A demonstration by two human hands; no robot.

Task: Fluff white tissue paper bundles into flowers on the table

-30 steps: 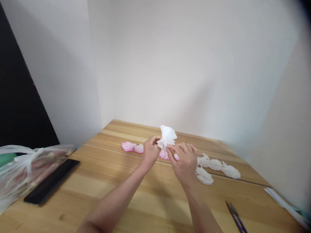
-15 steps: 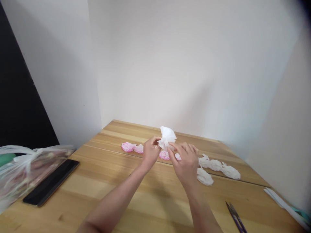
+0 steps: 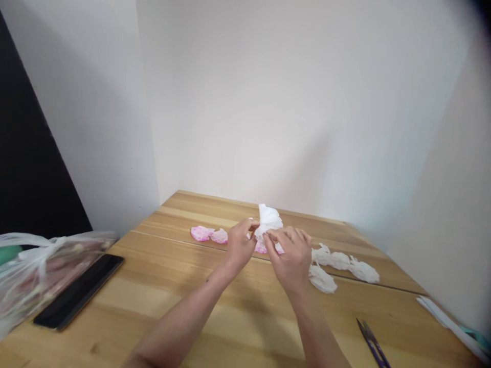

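A gathered piece of thin white paper or cloth (image 3: 270, 217) is held up over the back part of the wooden table (image 3: 215, 312). My left hand (image 3: 242, 242) pinches it on its left side. The fingers of my right hand (image 3: 290, 254) are closed on its lower right. Behind and below my hands lie pink-and-white bunches (image 3: 201, 233), partly hidden. To the right of my right hand rest several crumpled white bunches (image 3: 364, 270), some joined in a row.
A black phone (image 3: 80, 291) lies at the left, beside a clear plastic bag (image 3: 49, 271) with things in it. Small dark scissors (image 3: 372, 343) are at the front right. White strips (image 3: 445, 319) lie along the right edge. Walls stand behind the table.
The white piece has shifted slightly right and down, and its top looks narrower. My left hand has moved a little right with it. My right hand has barely moved.
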